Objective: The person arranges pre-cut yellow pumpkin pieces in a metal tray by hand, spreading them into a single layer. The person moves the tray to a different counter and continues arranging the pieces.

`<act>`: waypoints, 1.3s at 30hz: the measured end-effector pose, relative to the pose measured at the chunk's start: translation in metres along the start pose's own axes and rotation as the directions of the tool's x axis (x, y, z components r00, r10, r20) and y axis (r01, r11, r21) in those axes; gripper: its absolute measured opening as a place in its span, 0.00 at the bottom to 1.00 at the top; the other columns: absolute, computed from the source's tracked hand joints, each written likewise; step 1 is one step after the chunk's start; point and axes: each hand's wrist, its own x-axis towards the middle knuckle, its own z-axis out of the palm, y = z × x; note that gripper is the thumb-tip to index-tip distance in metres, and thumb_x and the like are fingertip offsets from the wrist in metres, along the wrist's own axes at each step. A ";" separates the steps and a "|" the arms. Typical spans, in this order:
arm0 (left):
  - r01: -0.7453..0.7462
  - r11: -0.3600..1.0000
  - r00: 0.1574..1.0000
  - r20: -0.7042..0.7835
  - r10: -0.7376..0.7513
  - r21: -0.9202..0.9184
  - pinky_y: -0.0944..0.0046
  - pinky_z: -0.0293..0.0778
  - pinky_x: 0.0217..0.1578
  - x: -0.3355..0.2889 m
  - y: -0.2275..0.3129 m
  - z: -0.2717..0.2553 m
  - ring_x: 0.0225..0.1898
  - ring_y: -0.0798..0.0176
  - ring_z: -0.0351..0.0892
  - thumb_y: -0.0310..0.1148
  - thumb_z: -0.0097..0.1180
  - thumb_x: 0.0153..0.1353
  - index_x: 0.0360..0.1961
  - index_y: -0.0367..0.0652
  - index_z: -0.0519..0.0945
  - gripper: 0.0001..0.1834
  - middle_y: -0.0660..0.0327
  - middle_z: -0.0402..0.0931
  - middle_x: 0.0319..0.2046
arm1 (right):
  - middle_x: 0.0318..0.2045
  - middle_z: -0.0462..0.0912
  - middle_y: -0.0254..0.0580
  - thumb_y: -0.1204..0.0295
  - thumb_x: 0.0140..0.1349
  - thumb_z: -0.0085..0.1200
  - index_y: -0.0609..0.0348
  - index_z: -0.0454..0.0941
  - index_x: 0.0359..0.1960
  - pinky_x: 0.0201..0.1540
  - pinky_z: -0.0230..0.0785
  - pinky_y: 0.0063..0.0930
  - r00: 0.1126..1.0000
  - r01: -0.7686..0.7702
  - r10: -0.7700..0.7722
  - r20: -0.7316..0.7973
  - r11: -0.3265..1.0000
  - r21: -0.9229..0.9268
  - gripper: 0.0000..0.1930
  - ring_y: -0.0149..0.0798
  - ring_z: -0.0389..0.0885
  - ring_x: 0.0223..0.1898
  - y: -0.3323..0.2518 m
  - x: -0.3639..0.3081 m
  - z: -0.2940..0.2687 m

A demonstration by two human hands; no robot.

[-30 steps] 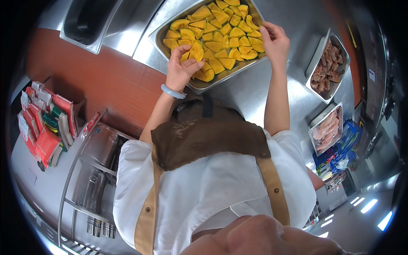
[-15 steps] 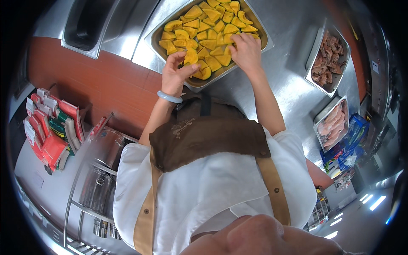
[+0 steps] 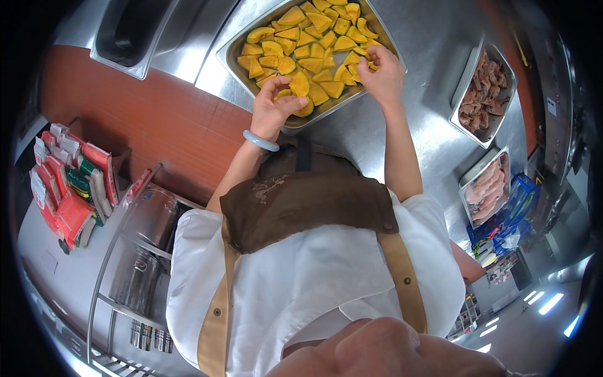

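A steel tray (image 3: pixel 240 76) holds many yellow pumpkin slices with green rind, spread over its bottom. Over the tray's near-left part, my left hand (image 3: pixel 274 110) pinches a pumpkin slice (image 3: pixel 299 84) between thumb and fingers; a pale bangle sits on that wrist. At the tray's right side, my right hand (image 3: pixel 384 76) has its thumb and fingers closed around a small pumpkin slice (image 3: pixel 374 65), partly hidden by the fingers. Bare steel shows between slices near the right hand.
The tray stands on a steel counter (image 3: pixel 427 81). To the right are a tray of browned meat pieces (image 3: pixel 485 88), a tray of pale raw meat (image 3: pixel 487 188) and blue packaging (image 3: pixel 518 204). A deep dark container (image 3: pixel 129 38) is at upper left; a pot rack (image 3: pixel 103 301) stands lower left.
My right hand has shifted right and lifted slightly, and a gap between slices now shows left of it. My left hand still holds its slice, a little further right.
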 end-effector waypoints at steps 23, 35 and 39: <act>-0.147 0.982 0.973 -0.161 0.165 0.119 0.69 0.81 0.44 0.034 0.001 0.028 0.43 0.67 0.79 0.14 0.71 0.54 0.59 0.34 0.67 0.33 0.57 0.70 0.53 | 0.36 0.83 0.36 0.72 0.57 0.65 0.54 0.80 0.41 0.46 0.69 0.39 0.997 -0.082 0.076 0.032 0.861 0.502 0.11 0.40 0.80 0.40 0.022 0.011 0.013; -0.086 0.996 0.992 -0.090 0.089 0.033 0.63 0.80 0.53 -0.002 0.021 -0.010 0.53 0.57 0.82 0.10 0.62 0.57 0.65 0.32 0.65 0.34 0.53 0.69 0.59 | 0.39 0.79 0.43 0.62 0.70 0.55 0.56 0.79 0.47 0.35 0.66 0.31 0.775 -0.541 0.196 0.601 -0.286 0.791 0.12 0.41 0.76 0.42 -0.037 0.040 -0.003; -0.031 0.998 0.998 -0.050 0.028 -0.060 0.60 0.78 0.58 -0.019 0.026 -0.027 0.57 0.53 0.81 0.10 0.59 0.59 0.71 0.31 0.62 0.38 0.52 0.66 0.65 | 0.27 0.75 0.28 0.66 0.66 0.67 0.56 0.80 0.41 0.24 0.59 0.20 0.735 -0.677 0.285 0.615 0.261 0.688 0.10 0.26 0.73 0.28 -0.058 0.047 0.034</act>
